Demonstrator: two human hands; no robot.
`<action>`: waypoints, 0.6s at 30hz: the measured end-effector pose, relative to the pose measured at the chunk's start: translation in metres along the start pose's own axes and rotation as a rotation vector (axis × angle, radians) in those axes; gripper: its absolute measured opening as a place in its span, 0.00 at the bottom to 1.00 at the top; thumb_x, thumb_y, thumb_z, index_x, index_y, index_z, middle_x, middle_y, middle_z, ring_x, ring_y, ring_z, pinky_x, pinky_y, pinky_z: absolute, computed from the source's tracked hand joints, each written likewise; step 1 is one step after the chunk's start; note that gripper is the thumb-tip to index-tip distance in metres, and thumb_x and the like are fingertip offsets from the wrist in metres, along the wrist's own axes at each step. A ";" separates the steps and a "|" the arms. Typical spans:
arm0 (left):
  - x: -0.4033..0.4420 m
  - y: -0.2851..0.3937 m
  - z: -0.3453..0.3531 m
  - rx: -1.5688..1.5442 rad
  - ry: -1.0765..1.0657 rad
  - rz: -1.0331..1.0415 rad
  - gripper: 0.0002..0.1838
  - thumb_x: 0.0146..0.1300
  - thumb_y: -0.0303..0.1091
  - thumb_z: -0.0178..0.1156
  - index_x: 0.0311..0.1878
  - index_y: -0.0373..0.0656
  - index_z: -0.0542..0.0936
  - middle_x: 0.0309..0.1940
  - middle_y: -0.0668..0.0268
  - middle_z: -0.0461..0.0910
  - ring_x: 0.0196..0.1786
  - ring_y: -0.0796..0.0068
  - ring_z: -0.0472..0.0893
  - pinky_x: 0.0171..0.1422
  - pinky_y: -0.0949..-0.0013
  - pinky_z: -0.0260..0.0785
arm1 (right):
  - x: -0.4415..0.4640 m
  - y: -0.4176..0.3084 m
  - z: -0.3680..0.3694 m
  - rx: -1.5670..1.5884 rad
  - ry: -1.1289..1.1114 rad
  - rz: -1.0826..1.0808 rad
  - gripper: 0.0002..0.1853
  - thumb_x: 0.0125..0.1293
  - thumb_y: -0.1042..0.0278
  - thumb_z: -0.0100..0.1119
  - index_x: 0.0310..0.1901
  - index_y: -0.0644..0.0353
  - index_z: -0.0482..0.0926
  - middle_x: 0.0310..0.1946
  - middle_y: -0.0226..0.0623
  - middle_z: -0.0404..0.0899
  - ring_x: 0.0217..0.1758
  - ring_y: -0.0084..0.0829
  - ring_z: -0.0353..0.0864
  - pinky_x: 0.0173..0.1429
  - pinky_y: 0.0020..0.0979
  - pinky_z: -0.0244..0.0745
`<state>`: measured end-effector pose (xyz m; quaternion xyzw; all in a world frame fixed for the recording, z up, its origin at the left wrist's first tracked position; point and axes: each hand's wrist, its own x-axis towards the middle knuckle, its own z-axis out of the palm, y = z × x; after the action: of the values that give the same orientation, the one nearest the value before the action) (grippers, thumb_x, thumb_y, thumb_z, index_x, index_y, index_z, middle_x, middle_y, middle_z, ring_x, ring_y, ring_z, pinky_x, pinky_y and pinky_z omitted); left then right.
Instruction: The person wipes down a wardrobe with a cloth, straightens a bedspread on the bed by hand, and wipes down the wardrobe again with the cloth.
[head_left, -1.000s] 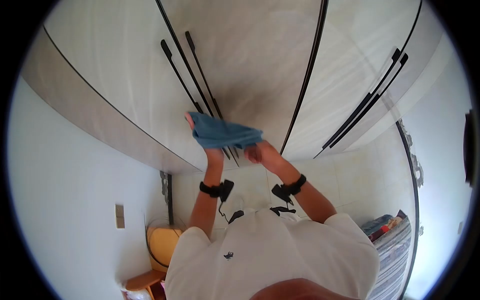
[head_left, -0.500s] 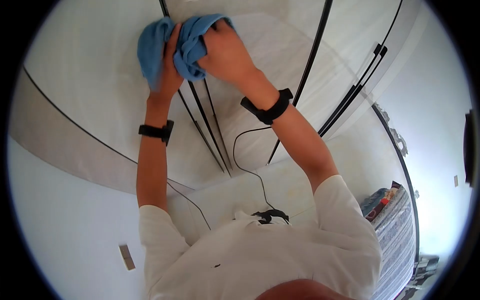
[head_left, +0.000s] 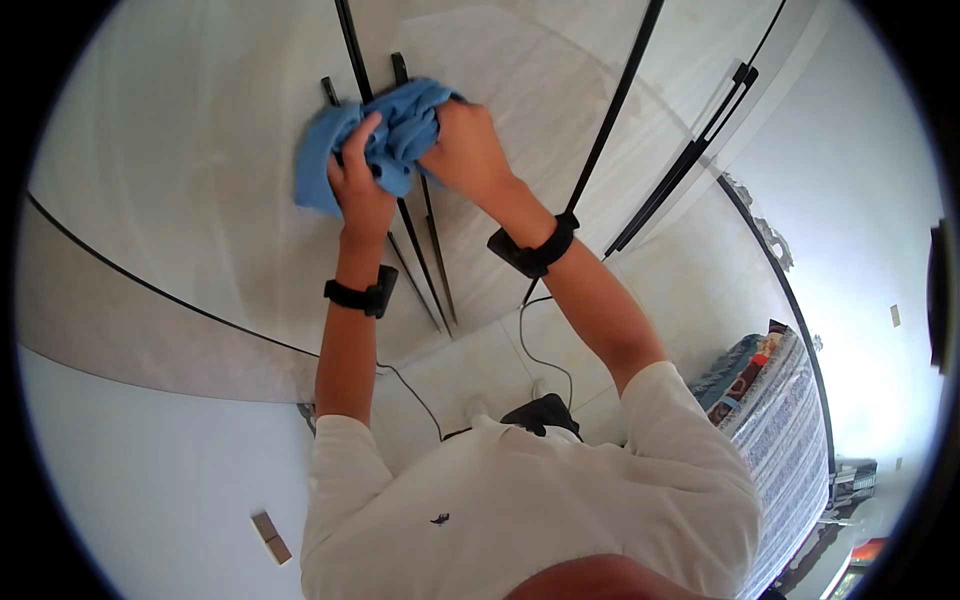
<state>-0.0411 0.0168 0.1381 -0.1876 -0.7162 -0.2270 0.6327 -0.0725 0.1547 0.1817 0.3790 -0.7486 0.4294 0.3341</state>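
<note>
A crumpled blue cloth (head_left: 408, 120) lies against the long black handles (head_left: 434, 262) of a pale wardrobe door (head_left: 230, 150). My left hand (head_left: 362, 195) grips its left part, thumb and fingers bent into the folds. Beside it, my right hand (head_left: 472, 150) is closed on the cloth's right end, its fingertips hidden in the fabric. Handle tops stick out above the cloth. Each wrist wears a black strap, the left strap (head_left: 362, 293) and the right strap (head_left: 535, 248).
More black handles (head_left: 685, 170) run along the door on the right. Thin cables (head_left: 530, 340) hang near my body over the tiled floor. A striped mattress (head_left: 785, 450) stands at the right, with folded fabric beside it. A wall switch (head_left: 270, 538) is at lower left.
Both hands and the cloth have slid down the handles, closer to my body. The handle tops now show above the cloth. The view has shifted slightly.
</note>
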 end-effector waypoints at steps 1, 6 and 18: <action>-0.012 0.003 -0.002 0.051 -0.005 -0.058 0.23 0.52 0.30 0.64 0.53 0.42 0.73 0.48 0.53 0.70 0.53 0.53 0.70 0.60 0.58 0.59 | -0.008 0.002 0.003 0.034 -0.011 0.033 0.08 0.42 0.73 0.60 0.26 0.66 0.74 0.24 0.51 0.76 0.29 0.52 0.75 0.33 0.37 0.74; -0.077 0.017 -0.010 0.111 -0.029 -0.149 0.25 0.52 0.27 0.63 0.55 0.42 0.70 0.46 0.55 0.68 0.55 0.55 0.66 0.57 0.62 0.61 | -0.053 0.014 0.029 0.141 0.058 0.150 0.08 0.43 0.73 0.61 0.26 0.65 0.74 0.24 0.51 0.75 0.29 0.51 0.76 0.32 0.35 0.74; -0.152 0.017 -0.012 -0.060 -0.134 -0.522 0.21 0.50 0.20 0.56 0.50 0.41 0.68 0.45 0.52 0.62 0.47 0.51 0.67 0.55 0.57 0.59 | -0.133 0.038 0.067 0.190 0.081 0.327 0.08 0.48 0.73 0.60 0.31 0.63 0.76 0.27 0.46 0.78 0.32 0.47 0.78 0.36 0.32 0.75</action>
<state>-0.0018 0.0269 -0.0101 -0.0297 -0.7736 -0.3906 0.4981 -0.0517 0.1449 0.0296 0.2645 -0.7421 0.5618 0.2523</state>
